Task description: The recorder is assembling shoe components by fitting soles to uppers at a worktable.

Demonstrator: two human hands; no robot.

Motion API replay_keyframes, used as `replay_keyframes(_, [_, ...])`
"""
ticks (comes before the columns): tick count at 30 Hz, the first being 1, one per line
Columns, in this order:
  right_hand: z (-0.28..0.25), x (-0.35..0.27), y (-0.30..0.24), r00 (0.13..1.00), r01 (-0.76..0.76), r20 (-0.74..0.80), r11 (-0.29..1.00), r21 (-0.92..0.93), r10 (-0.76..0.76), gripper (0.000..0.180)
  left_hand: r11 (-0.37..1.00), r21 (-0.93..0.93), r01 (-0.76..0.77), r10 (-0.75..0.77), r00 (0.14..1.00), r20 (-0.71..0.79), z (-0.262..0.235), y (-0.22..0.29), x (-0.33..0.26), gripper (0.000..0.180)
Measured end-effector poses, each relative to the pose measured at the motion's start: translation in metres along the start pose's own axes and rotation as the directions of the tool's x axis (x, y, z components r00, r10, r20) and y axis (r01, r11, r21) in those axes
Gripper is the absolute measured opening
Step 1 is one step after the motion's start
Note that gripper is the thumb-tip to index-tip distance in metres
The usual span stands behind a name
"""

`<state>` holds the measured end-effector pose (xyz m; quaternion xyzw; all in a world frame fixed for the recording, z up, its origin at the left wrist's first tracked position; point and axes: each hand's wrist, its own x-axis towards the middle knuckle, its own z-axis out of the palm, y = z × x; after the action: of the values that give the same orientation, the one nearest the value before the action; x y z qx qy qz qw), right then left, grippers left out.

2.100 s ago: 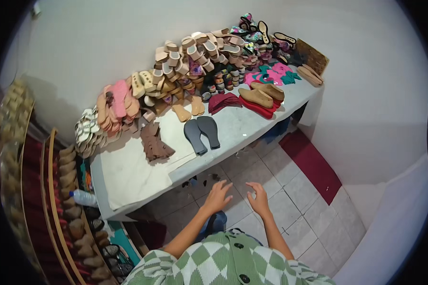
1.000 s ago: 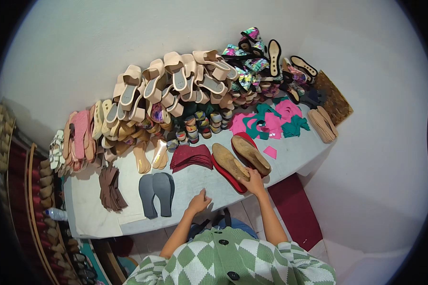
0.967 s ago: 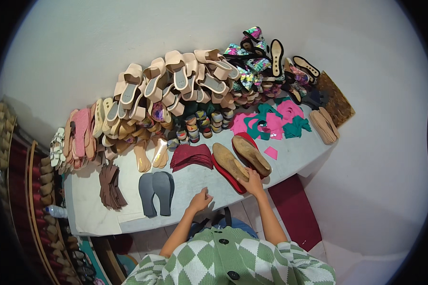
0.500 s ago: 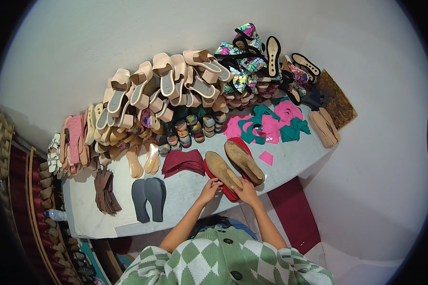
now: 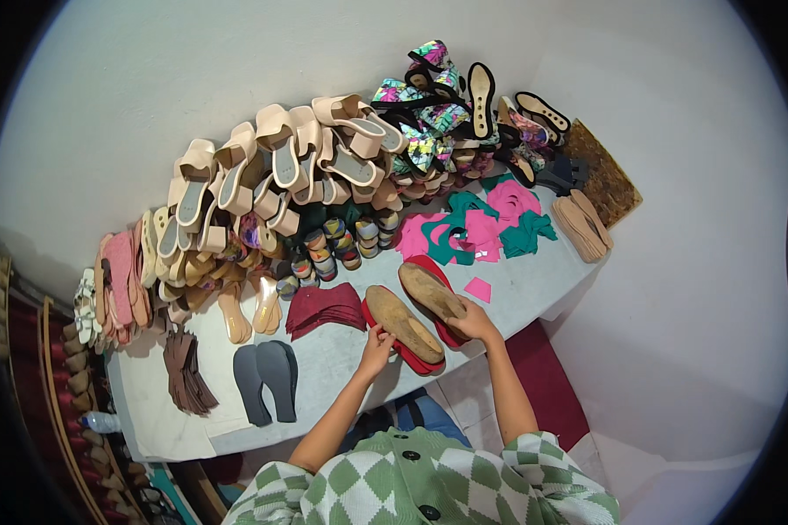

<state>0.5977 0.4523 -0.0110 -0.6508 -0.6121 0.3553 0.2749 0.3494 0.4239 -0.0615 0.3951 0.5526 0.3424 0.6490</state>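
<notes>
Two brown shoe lasts, the left one [image 5: 403, 325] and the right one [image 5: 431, 290], lie side by side at the table's near edge. Red shoe material [image 5: 428, 364] shows around and under both. My left hand [image 5: 377, 350] has its fingers closed on the outer edge of the left last and its red shoe. At the heel end of the right last, my right hand [image 5: 473, 323] grips it from the right side; part of that grip is hidden by the hand itself.
Left of the lasts are stacked maroon pieces [image 5: 326, 308], dark grey soles [image 5: 265, 381] and brown strips [image 5: 186, 372]. Pink and green cutouts [image 5: 477, 229] lie beyond. Finished beige heeled sandals [image 5: 280, 149] are heaped along the wall, and tan insoles [image 5: 583, 226] sit far right.
My right hand has moved from between the two lasts to the right last's heel. The view has shifted slightly. My left hand stays at the left last's edge.
</notes>
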Motion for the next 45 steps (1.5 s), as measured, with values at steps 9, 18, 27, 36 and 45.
replay_keyframes(9, [-0.005, -0.003, 0.049, 0.998, -0.012, -0.053, 0.98, 0.197, 0.022, 0.062, 0.952, 0.149, -0.268, 0.299, 0.915, -0.271, 0.032, 0.027, -0.016, 0.034])
replay_keyframes(18, [-0.028, 0.012, 0.062, 0.988, -0.095, 0.157, 0.832, 0.546, 0.009, 0.058, 0.285, 0.879, -0.383, 0.252, 0.914, 0.317, 0.091, 0.074, 0.029, 0.047])
replay_keyframes(27, [-0.035, 0.017, 0.089, 0.969, -0.175, 0.246, 0.709, 0.683, 0.003, 0.053, -0.228, 0.926, -0.301, 0.074, 0.943, 0.325, 0.113, 0.053, 0.041, 0.057])
replay_keyframes(36, [-0.043, 0.022, 0.069, 0.903, -0.393, 0.424, 0.534, 0.748, 0.071, 0.052, -0.332, 0.921, -0.205, 0.127, 0.958, 0.259, 0.125, 0.031, 0.049, 0.058])
replay_keyframes(45, [-0.04, 0.04, 0.092, 0.968, -0.214, 0.241, 0.738, 0.64, 0.071, 0.056, -0.138, 0.961, -0.241, 0.24, 0.933, 0.269, 0.122, 0.042, 0.041, 0.07])
